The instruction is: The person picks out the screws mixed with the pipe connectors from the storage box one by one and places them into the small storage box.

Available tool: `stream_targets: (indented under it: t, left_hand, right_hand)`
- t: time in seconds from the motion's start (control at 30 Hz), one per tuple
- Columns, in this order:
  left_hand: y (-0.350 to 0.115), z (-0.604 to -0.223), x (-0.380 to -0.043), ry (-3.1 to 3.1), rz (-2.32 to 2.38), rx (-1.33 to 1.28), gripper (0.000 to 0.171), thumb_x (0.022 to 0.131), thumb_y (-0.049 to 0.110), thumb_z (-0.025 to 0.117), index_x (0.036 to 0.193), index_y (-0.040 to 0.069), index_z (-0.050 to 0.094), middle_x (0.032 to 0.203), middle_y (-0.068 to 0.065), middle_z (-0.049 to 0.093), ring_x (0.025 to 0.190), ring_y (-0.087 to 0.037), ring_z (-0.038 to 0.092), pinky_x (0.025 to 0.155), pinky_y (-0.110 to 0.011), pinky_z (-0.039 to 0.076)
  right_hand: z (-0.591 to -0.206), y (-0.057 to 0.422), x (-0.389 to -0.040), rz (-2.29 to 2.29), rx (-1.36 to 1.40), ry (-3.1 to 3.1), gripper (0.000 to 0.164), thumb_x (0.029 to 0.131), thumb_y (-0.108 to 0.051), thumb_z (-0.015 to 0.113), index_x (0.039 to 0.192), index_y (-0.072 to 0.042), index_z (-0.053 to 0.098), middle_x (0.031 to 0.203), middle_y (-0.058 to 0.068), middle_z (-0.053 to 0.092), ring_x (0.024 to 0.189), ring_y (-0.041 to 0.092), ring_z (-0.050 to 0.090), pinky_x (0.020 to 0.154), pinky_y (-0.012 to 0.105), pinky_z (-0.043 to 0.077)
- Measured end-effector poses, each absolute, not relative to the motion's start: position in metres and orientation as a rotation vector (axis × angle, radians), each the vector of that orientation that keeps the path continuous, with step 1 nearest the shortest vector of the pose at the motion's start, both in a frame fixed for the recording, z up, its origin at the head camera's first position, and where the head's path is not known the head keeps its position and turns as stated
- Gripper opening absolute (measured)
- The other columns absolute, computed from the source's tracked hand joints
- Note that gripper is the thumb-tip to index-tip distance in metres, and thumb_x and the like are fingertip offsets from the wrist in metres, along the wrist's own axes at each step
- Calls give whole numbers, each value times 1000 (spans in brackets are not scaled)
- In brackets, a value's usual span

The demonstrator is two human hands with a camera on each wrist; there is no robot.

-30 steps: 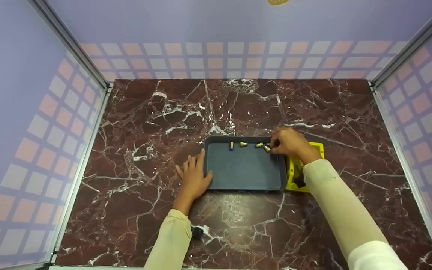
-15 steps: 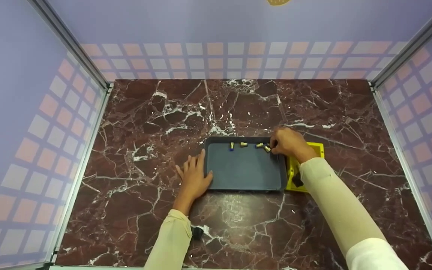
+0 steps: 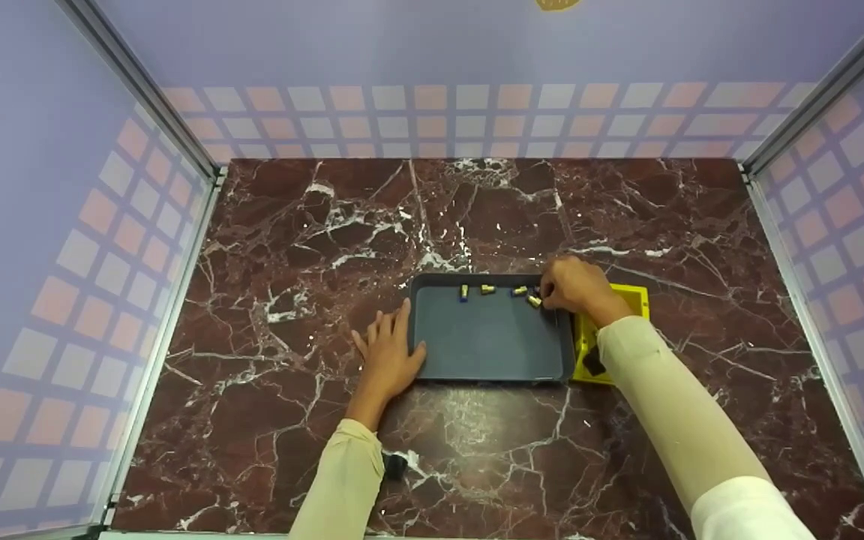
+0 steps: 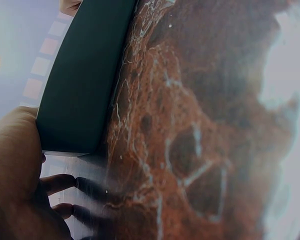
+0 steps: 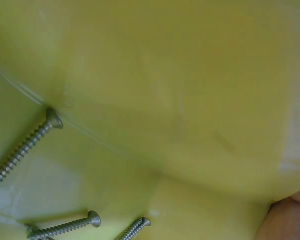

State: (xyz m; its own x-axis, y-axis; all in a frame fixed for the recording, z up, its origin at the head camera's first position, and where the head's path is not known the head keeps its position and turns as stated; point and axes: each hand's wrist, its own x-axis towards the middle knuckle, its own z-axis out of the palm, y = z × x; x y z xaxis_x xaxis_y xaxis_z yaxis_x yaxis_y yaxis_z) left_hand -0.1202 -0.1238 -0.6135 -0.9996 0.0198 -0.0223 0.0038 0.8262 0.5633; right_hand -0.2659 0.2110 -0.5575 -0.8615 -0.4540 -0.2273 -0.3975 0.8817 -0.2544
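A dark grey shallow tray (image 3: 492, 345) lies on the marbled tabletop, with several small brass-coloured pieces (image 3: 487, 289) with blue ends along its far side. At the tray's far right corner, my right hand (image 3: 578, 285) curls its fingers down and pinches at a small brass-and-blue piece (image 3: 534, 301); the fingertips are partly hidden. My left hand (image 3: 389, 356) rests at the tray's left edge with its fingers spread, the thumb against the side wall. In the left wrist view this hand (image 4: 20, 175) is beside the tray's outer wall (image 4: 85, 75).
A yellow bin (image 3: 631, 300) stands against the tray's right side, partly under my right forearm. Several metal screws (image 5: 65, 227) lie inside it in the right wrist view. A small black object (image 3: 396, 466) shows beside my left sleeve. Patterned panels (image 3: 469, 75) enclose the tabletop.
The piece by my right fingertips has turned and shifted slightly toward the near side. My right forearm has drifted a little left. My left hand has stayed in place.
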Motion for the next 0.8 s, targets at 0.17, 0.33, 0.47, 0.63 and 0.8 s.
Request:
stream_targets:
  t: [0.17,0.33,0.47,0.63,0.8]
  left_hand:
    - [-124,-613,-120,2978,913,18,78,98,34,63,164,21,25,156,-12,42,150,-44,26,115,-79,0]
    - [-123,-614,-121,2987,909,15,78,98,34,64,164,21,25,156,-11,43,151,-44,26,116,-79,0]
    - [-123,-614,-121,2997,899,12,78,97,34,64,164,21,26,156,-10,43,150,-44,27,116,-79,2]
    - [-123,-615,-122,3001,900,9,77,97,34,64,164,21,26,155,-11,44,150,-44,27,115,-79,3]
    - [-123,-616,-121,2997,895,10,77,98,34,62,164,21,25,155,-11,43,151,-44,27,115,-79,2]
  right_hand:
    - [-558,210,-265,-264,-620,2773,4,80,-22,77,79,-19,80,100,3,73,83,25,65,73,50,57]
    - [-556,208,-264,-239,-617,2760,5,79,-21,79,82,-19,82,104,4,72,87,27,65,76,53,56]
    - [-556,208,-265,-240,-626,2757,5,78,-20,80,82,-18,82,105,5,72,89,28,66,76,54,56]
    - [-556,209,-265,-261,-633,2762,4,76,-21,80,79,-18,81,103,5,72,89,28,65,75,54,55]
    - [-553,209,-264,-297,-654,2766,3,77,-20,78,76,-17,80,106,3,72,84,25,64,70,48,56]
